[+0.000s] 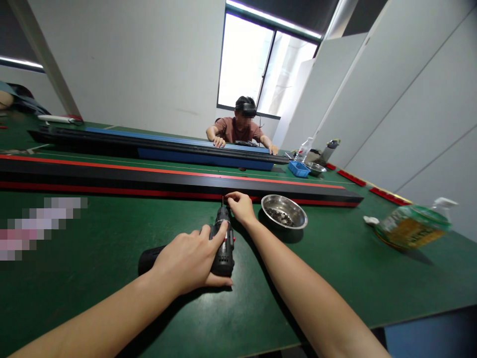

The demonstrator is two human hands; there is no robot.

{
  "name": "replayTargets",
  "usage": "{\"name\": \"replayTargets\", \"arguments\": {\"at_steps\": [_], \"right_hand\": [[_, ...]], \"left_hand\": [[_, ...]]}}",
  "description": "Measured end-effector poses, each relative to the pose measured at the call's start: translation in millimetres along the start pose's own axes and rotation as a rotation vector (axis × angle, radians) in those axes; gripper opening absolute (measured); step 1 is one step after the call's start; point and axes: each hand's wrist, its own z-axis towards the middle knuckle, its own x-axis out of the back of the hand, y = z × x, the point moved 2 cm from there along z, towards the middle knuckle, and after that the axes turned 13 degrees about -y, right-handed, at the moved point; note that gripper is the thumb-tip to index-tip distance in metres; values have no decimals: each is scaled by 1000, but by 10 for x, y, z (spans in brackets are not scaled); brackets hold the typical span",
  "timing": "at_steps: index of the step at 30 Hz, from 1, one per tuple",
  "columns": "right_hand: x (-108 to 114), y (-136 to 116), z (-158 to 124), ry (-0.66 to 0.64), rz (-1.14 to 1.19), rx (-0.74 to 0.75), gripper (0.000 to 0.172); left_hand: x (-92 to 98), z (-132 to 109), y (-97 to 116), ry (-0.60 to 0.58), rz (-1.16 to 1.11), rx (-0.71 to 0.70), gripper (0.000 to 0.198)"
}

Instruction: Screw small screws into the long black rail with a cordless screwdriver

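My left hand point(190, 256) grips a black cordless drill point(223, 248) that lies on its side, its bit pointing away from me. The bit's tip is at the near side of a long black bar with red edges point(179, 185). Beside the tip, my right hand point(240, 206) has its thumb and finger pinched together against the bar's near side. Whatever is between those fingertips is too small to make out. Just right of my right hand stands a metal bowl point(294, 211) with small dark pieces, apparently screws, in it.
Across the green table point(316, 278), a person point(238, 127) has both hands on another long black-and-blue bar point(204, 159). A blue basket point(298, 168) and a second metal bowl point(316, 168) sit at the far right. Nearer lies a large labelled plastic bottle point(413, 226).
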Motion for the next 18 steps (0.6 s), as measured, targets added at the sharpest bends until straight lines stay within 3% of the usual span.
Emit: {"name": "replayTargets", "arguments": {"at_steps": [4, 8, 13, 15, 18], "right_hand": [[-11, -57, -49, 3, -72, 26, 25], [15, -251, -226, 51, -268, 259, 27], [403, -422, -511, 192, -491, 423, 26], [673, -388, -585, 245, -590, 373, 25], [1082, -236, -638, 274, -716, 124, 24]], "left_hand": [[7, -6, 2, 3, -12, 2, 116], [21, -17, 8, -19, -48, 10, 116], [17, -29, 18, -12, -58, 22, 114], [14, -31, 19, -6, -49, 27, 114], [20, -33, 19, -6, -45, 24, 113]]}}
